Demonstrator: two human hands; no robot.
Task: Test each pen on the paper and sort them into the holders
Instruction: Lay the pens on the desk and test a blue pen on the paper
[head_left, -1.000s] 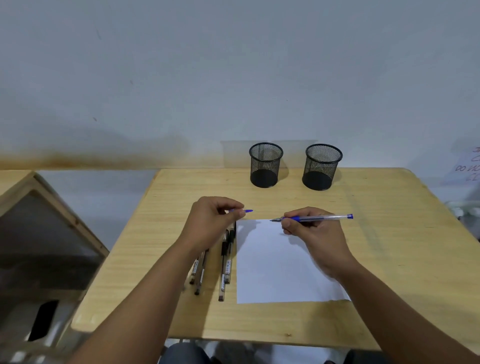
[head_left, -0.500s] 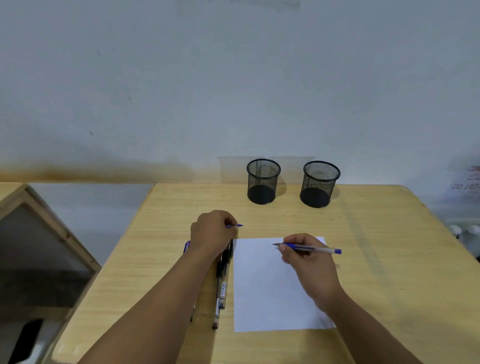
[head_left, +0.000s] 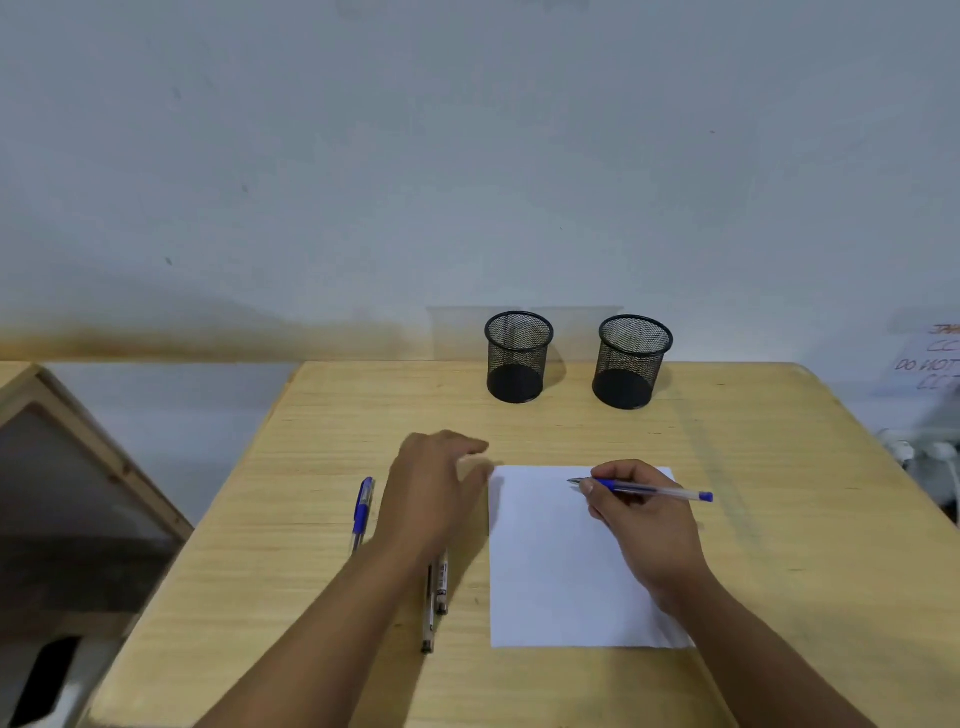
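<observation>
Pen (head_left: 649, 489) with a clear barrel and blue grip lies in the right hand (head_left: 644, 525), pinched between thumb and fingers near its front end, its tip pointing left over the upper part of the white paper (head_left: 545, 571) and its blue end cap sticking out to the right past the knuckles; whether the tip touches the sheet cannot be told. The paper lies flat on the wooden counter (head_left: 779, 519), and the right wrist rests across its lower right corner. The left hand (head_left: 431, 493) hangs blurred just left of the sheet, its fingers loosely spread toward the paper's top left corner; whether it still holds anything cannot be told through the blur. Under the left wrist two more pens (head_left: 435, 597) lie side by side, their lower ends pointing toward the near edge of the counter. A blue pen (head_left: 362, 512) lies apart from them, further left, roughly parallel. At the far edge of the counter two black mesh holders stand upright near the wall, the left holder (head_left: 517, 358) and the right holder (head_left: 631, 364) well apart from the paper.
</observation>
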